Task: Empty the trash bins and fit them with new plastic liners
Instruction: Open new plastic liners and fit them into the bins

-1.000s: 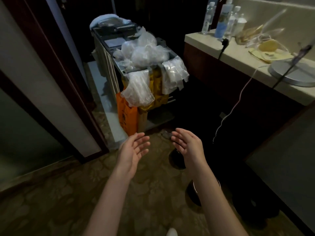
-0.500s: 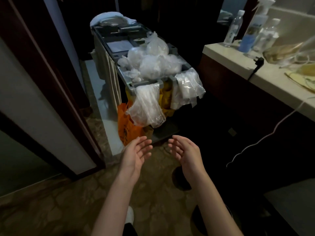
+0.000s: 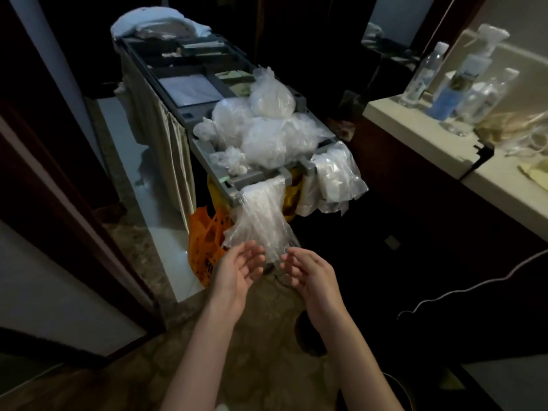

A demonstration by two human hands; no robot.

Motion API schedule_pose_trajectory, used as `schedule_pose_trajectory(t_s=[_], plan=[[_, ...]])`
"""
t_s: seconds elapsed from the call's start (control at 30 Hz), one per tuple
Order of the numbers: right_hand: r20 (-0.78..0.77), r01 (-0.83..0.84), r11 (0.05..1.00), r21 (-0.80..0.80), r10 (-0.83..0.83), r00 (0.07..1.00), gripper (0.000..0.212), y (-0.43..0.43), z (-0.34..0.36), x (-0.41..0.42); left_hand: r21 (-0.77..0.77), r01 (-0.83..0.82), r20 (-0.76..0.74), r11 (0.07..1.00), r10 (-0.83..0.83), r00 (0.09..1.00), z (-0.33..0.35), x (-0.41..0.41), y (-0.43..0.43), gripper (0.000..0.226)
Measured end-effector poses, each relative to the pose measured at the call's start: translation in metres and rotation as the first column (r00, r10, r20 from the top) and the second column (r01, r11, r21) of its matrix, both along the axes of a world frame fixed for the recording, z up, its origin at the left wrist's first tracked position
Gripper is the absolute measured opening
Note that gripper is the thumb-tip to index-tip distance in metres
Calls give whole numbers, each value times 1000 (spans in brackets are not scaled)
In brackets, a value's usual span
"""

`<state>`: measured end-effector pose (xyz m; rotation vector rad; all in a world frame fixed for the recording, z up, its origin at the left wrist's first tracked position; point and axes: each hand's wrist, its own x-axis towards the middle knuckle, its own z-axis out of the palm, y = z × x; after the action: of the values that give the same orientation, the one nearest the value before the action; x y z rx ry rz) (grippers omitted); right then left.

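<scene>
Liner-fetch step: left hand (image 3: 237,275), right hand (image 3: 312,277) at hanging liners (image 3: 261,215), near end of cart (image 3: 252,177), fingers released. Next, likely: pinch one, tug free.

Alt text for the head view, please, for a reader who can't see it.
The left hand and right hand, both open, flank the lower end of a bunch of clear liners hanging from a housekeeping cart piled with plastic bags. An orange bag sits low beside the cart; bottles stand on a counter at the picture's right.
</scene>
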<state>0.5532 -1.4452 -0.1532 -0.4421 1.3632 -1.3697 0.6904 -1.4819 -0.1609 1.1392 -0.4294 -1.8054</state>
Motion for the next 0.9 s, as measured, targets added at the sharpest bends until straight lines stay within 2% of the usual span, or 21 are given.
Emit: schedule_pose_trajectory(t_s=[0.2,0.33,0.43,0.6,0.7,0.8,0.9], plan=[[31,47,999,-11,-47,998,14,-42,3,-5,25,-4,-7,1000,5,1000,1,4,-40,22],[-22,55,996,72,-54,998,16,-71,-18,-14,50,4,13,999,-4,1000,-8,2,-59,24],[-136,42,990,137,-24,990,17,-103,-44,-24,82,-22,40,996,19,999,-17,-1,-78,24],[-375,-17,980,197,91,922,42,-164,-92,-46,170,-88,115,982,69,991,-37,-17,-117,23],[-459,-74,958,277,199,866,52,-196,-118,-54,223,-133,157,966,100,983,-51,-29,-144,24],[-438,-120,923,364,284,853,43,-212,-139,-55,276,-154,189,949,104,977,-65,-41,-165,29],[-380,-135,911,390,292,878,17,-215,-150,-57,295,-160,205,942,101,973,-76,-52,-177,30]])
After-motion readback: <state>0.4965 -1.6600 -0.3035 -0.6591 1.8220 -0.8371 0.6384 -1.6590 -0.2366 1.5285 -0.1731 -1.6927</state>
